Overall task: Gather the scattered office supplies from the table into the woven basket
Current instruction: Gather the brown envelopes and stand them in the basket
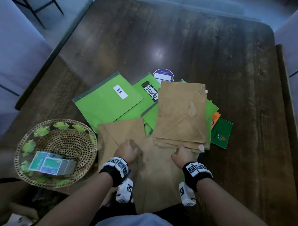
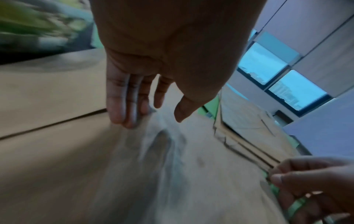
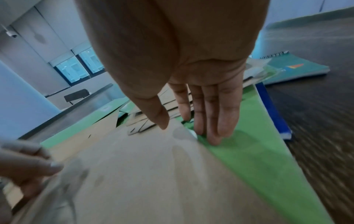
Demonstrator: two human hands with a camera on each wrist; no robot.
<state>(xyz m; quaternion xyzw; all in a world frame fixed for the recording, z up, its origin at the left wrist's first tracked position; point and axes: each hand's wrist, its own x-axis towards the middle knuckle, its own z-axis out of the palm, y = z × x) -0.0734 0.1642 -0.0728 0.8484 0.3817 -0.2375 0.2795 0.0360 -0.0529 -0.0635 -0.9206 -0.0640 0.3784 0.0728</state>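
A large brown envelope (image 1: 159, 174) lies at the table's near edge under both hands. My left hand (image 1: 131, 144) presses straight fingers (image 2: 128, 119) onto it, and the paper wrinkles there. My right hand (image 1: 177, 149) sits at the envelope's right edge. Its thumb rests on the brown paper and its straight fingers (image 3: 210, 136) on a green folder (image 3: 249, 151) beneath. Behind lie a stack of brown envelopes (image 1: 181, 114), green folders marked "H.R" (image 1: 107, 102) and "Security" (image 1: 146, 90), and a green spiral notebook (image 1: 220, 134). The woven basket (image 1: 65, 143) stands to the left with two small boxes (image 1: 52, 164) inside.
A purple round card (image 1: 163, 75) and an orange item (image 1: 215, 119) peek out from the pile. A blue book (image 3: 273, 109) lies under the green folder. Grey chairs (image 1: 15, 54) flank the dark wooden table (image 1: 182, 45).
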